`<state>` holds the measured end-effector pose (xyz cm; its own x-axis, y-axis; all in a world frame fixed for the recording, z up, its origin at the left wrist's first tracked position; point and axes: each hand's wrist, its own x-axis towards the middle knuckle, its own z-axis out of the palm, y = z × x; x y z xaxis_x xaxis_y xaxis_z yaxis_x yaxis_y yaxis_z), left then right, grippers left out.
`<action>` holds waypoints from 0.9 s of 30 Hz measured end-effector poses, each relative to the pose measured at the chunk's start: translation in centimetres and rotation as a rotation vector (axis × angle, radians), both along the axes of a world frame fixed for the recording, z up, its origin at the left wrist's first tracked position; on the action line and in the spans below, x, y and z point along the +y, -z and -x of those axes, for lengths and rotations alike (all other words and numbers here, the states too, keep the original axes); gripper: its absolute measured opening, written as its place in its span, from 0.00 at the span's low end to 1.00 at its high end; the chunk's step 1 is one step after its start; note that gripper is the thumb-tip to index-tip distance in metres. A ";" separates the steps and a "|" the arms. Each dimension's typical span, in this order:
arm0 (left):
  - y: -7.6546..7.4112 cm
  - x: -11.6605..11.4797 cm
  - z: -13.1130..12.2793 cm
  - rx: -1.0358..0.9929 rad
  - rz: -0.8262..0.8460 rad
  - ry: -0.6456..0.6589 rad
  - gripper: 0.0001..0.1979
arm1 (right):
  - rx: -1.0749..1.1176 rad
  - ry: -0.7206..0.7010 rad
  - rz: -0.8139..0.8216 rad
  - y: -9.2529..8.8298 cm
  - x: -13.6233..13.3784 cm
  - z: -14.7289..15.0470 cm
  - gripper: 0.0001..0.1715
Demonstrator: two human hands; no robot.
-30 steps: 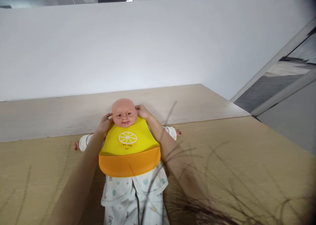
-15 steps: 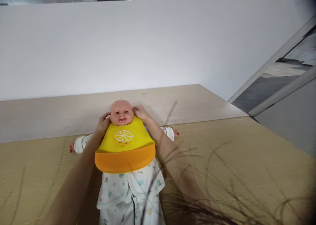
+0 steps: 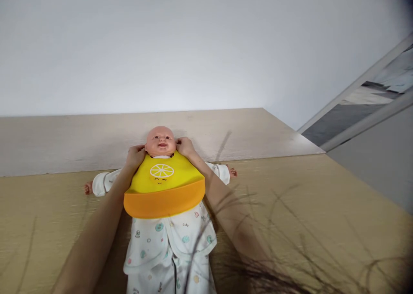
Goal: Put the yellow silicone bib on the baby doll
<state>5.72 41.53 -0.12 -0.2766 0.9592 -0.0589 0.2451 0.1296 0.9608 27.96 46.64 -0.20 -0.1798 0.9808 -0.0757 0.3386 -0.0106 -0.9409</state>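
Note:
A baby doll (image 3: 156,133) lies on its back with its arms stretched out sideways, dressed in a white printed outfit (image 3: 193,234). Over its chest is a yellow bib (image 3: 182,173) with a lemon-slice print and an orange catch pocket (image 3: 164,201). My left hand (image 3: 135,156) is closed on the bib's neck edge at the left of the doll's head. On the other side, my right hand (image 3: 185,147) pinches the bib's neck part beside the cheek. The fingertips of both hands are partly hidden behind the head and neck, as are the ends of the bib.
The doll lies on a light wooden table (image 3: 290,199), its head on a paler board strip (image 3: 226,130) at the back. A white partition (image 3: 193,49) rises behind, and a framed glass panel (image 3: 355,109) stands at the right. Dark hair strands cross the lower right.
The doll's head has tipped back a little, and its white collar now shows above the bib. Both hands stay at the neck. My view has tilted slightly downward.

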 end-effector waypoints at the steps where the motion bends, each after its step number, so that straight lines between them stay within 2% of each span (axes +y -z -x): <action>1: 0.1 0.1 0.0 0.035 0.000 0.005 0.12 | -0.005 0.010 0.007 -0.1 0.0 0.0 0.22; 5: 0.4 0.6 0.2 0.050 0.018 -0.039 0.17 | -0.013 0.046 0.027 -0.2 -0.1 -0.2 0.20; 9: -0.1 -0.1 0.6 -0.168 0.091 -0.096 0.19 | 0.002 0.067 0.034 -0.6 -0.9 -0.6 0.20; 13: -1.4 -2.7 1.5 -0.335 0.092 -0.047 0.20 | 0.076 0.067 0.051 -1.3 -2.6 -1.0 0.08; 14: -1.8 -3.5 1.8 -0.358 0.091 -0.036 0.21 | 0.129 0.060 0.052 -1.5 -3.2 -1.2 0.08; 17: -3.0 -5.7 2.6 -0.353 0.110 -0.034 0.22 | 0.273 0.034 0.039 -1.9 -5.3 -2.2 0.14; 22: -4.9 -8.6 3.5 -0.300 0.100 0.014 0.20 | 0.258 -0.153 -0.004 -2.7 -7.9 -4.0 0.20; 27: -6.1 -10.8 3.0 -0.381 0.038 -0.018 0.14 | 0.202 -0.012 0.012 -3.8 -9.4 -4.5 0.18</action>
<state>2.72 30.78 6.03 -0.2446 0.9495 -0.1964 -0.1312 0.1682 0.9770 32.42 37.25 3.62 -0.2037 0.9778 -0.0489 0.1426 -0.0198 -0.9896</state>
